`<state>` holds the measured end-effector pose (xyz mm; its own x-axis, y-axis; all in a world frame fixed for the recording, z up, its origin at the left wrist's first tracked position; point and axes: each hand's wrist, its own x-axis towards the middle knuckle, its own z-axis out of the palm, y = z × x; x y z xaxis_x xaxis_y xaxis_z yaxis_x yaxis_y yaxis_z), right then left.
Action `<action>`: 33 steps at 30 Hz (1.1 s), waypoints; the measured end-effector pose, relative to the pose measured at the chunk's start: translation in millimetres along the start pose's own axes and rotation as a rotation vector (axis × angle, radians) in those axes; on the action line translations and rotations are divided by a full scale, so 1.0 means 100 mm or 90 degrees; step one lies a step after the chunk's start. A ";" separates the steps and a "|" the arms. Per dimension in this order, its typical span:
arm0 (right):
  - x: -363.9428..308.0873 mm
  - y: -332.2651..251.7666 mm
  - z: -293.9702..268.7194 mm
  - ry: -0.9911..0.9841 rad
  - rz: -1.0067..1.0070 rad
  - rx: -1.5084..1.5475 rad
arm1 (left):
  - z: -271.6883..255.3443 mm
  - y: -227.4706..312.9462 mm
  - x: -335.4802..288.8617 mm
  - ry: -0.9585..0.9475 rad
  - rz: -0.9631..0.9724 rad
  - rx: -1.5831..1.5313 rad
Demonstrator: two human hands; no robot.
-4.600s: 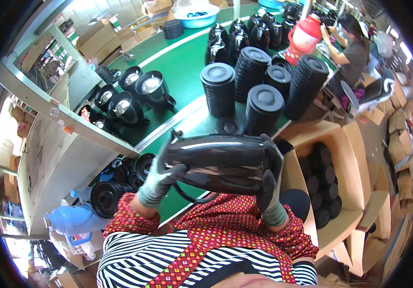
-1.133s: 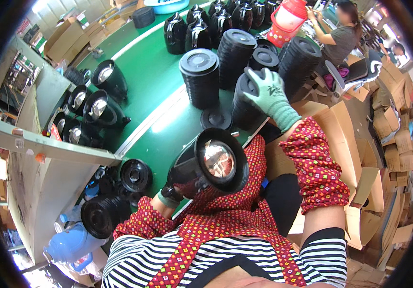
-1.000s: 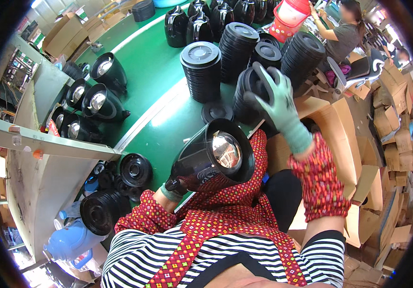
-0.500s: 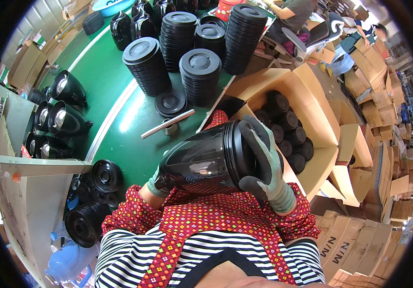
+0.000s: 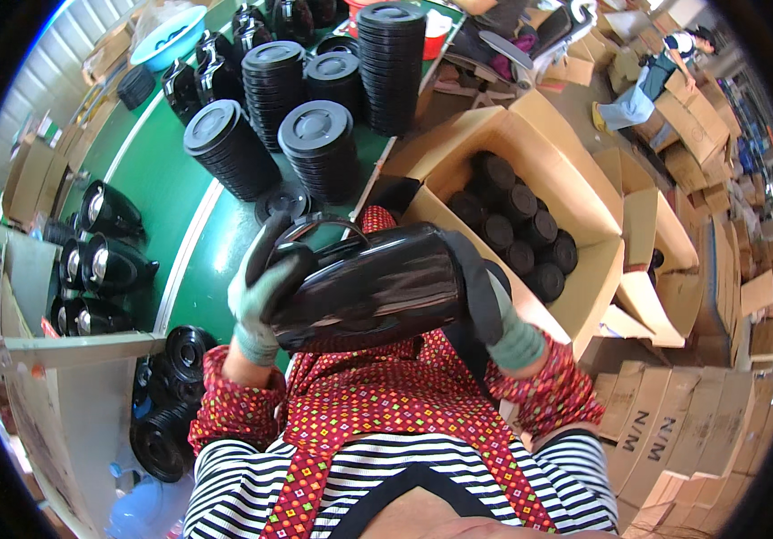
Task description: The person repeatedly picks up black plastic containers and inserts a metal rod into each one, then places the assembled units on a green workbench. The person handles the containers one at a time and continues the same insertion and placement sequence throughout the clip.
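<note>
A glossy black jug [image 5: 373,292] with a curved handle lies sideways between my gloved hands, in front of my red patterned apron. My left hand [image 5: 270,286] grips its left end close to the handle, fingers bent over the top. Against the right end presses my right hand [image 5: 487,301], its dark fingertips curled round the rim. The palms of both gloves are mostly hidden. Just beyond the jug, a round black disc [image 5: 282,199] lies on the green table [image 5: 191,274].
Stacks of black round lids [image 5: 316,157] and upright black jugs [image 5: 196,85] stand at the back. More jugs [image 5: 117,268] lie at the left. An open carton [image 5: 575,193] holding black cylinders is at right, with another person [image 5: 652,85] farther off.
The jug has turned in my hands, bringing its handle into view on top. My left hand has come up from beneath onto the jug's left end. The view has shifted slightly.
</note>
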<state>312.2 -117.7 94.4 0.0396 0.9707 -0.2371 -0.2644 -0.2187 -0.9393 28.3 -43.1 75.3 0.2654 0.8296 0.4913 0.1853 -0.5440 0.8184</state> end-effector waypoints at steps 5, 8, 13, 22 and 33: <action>0.09 0.07 -0.57 -0.091 -0.154 -0.334 | -0.08 0.00 0.09 -0.085 -0.049 -0.050; -0.03 -0.29 -0.21 -0.086 -0.561 -0.461 | 0.06 -0.49 -0.25 -0.101 -0.110 -0.224; -0.09 -0.25 -0.03 -0.119 -0.155 0.032 | 0.00 0.29 0.19 -0.027 0.066 0.084; -0.14 -0.24 -0.03 -0.095 -0.574 -0.343 | 0.00 -0.11 0.01 -0.134 -0.217 -0.322; -0.15 -0.03 0.03 -0.098 -0.506 -0.168 | -0.06 -0.40 -0.08 -0.154 -0.390 -0.525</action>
<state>309.8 -131.6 101.2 -0.0179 0.8439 0.5361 0.0201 0.5364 -0.8437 13.3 -27.1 41.0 0.5418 0.8373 -0.0731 -0.3248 0.2887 0.9006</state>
